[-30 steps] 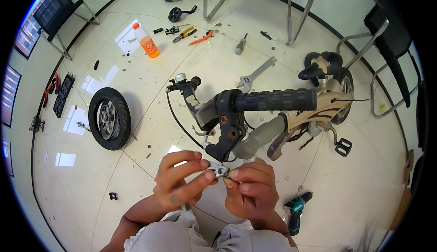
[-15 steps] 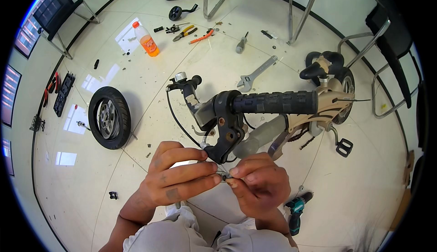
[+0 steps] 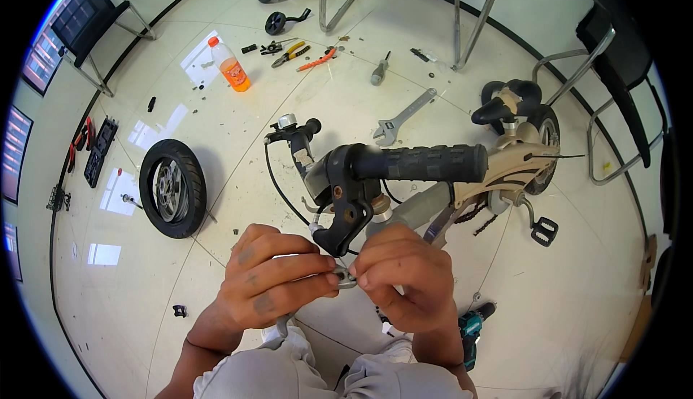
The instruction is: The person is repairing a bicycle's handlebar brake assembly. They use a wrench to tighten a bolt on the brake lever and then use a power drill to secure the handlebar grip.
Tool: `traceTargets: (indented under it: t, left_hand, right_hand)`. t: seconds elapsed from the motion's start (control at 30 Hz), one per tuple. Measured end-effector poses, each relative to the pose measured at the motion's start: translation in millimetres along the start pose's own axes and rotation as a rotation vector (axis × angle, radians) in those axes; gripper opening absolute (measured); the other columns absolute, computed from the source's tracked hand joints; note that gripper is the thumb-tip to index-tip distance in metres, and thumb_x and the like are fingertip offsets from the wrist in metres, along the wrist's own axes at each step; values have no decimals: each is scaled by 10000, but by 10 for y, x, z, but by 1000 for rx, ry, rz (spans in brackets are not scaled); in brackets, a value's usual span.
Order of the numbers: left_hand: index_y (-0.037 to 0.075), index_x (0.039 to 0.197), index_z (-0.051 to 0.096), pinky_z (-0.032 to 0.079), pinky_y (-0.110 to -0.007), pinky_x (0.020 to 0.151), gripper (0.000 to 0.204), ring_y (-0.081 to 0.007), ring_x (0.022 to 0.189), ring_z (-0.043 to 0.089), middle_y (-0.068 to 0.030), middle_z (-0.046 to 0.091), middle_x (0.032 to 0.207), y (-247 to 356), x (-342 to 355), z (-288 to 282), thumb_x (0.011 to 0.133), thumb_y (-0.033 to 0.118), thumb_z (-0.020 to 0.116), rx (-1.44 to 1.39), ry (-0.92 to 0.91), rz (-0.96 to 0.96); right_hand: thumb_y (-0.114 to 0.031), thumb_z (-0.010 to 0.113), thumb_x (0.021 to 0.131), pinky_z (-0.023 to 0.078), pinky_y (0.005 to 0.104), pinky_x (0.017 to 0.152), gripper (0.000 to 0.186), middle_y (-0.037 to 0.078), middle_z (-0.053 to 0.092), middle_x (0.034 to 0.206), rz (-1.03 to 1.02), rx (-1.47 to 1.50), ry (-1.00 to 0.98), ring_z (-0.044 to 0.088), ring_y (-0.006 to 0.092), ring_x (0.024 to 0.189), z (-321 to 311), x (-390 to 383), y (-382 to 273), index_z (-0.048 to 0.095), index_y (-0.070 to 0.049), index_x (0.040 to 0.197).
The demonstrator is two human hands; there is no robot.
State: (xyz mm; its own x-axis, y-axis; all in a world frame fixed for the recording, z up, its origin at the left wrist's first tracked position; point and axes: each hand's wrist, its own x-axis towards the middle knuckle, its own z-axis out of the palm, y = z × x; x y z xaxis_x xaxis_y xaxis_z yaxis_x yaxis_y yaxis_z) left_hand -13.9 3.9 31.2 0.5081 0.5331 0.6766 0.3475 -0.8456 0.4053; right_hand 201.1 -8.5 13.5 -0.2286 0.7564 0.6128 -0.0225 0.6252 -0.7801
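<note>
My left hand [image 3: 271, 283] grips a small silver metal part [image 3: 344, 278], its fingers curled over it just below the black brake lever assembly [image 3: 346, 208]. My right hand [image 3: 404, 280] pinches at the right end of this part, where a thin wire seems to run; the exact contact is small and partly hidden by the fingertips. Above both hands is the bicycle's black handlebar grip [image 3: 422, 162], with a black cable [image 3: 281, 190] looping down at the left. The tan frame [image 3: 498, 168] of the tipped bicycle extends to the right.
A loose wheel [image 3: 173, 186] lies left. An adjustable wrench [image 3: 404, 117], screwdriver [image 3: 379, 73], pliers [image 3: 290, 54] and orange drink bottle [image 3: 232, 66] are farther back. A cordless drill [image 3: 473, 330] is beside my right arm. Black chairs [image 3: 613, 53] line the walls.
My left hand has shifted left over the metal part. My right hand has risen, its fingers now more over the part. The handlebar assembly has moved slightly leftward.
</note>
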Motion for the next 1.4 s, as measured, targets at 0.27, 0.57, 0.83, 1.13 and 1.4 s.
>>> traceTargets:
  t: [0.27,0.57,0.83,1.13,1.4]
  left_hand:
    - [92,978,691,511,-313,686,337,-212,828,650,-60,711,990,31,-58,1,687,77,859,-97,32,-118]
    - [103,942,700,457,-298,658,286,-184,793,666,-46,725,940,-67,-129,31,700,126,852,-151,107,-27]
    - [146,920,696,446,-296,633,236,-178,778,672,-31,723,927,-146,-188,76,735,83,829,-80,187,55]
    - [128,891,688,477,-314,629,214,-216,797,689,-66,719,941,-200,-278,-159,725,61,806,36,130,70]
    - [62,870,655,545,-368,665,213,-297,843,719,-171,710,1004,-251,-566,-110,706,4,779,-141,195,-31]
  right_hand:
    - [37,843,702,539,319,703,347,110,720,903,-52,-45,35,673,245,826,106,47,12,619,-69,944]
    - [33,851,710,583,354,739,402,139,727,925,-72,-46,70,707,284,870,193,-12,102,595,-37,1012]
    - [38,832,720,589,338,730,400,142,732,950,-34,-105,-4,704,278,906,217,25,54,603,-28,1041]
    - [23,819,732,587,326,715,417,128,731,971,-111,-202,-41,698,261,889,395,105,85,620,-15,1097]
    - [53,792,758,590,330,725,428,117,718,1017,-24,-84,20,701,243,885,619,-23,199,606,0,1139]
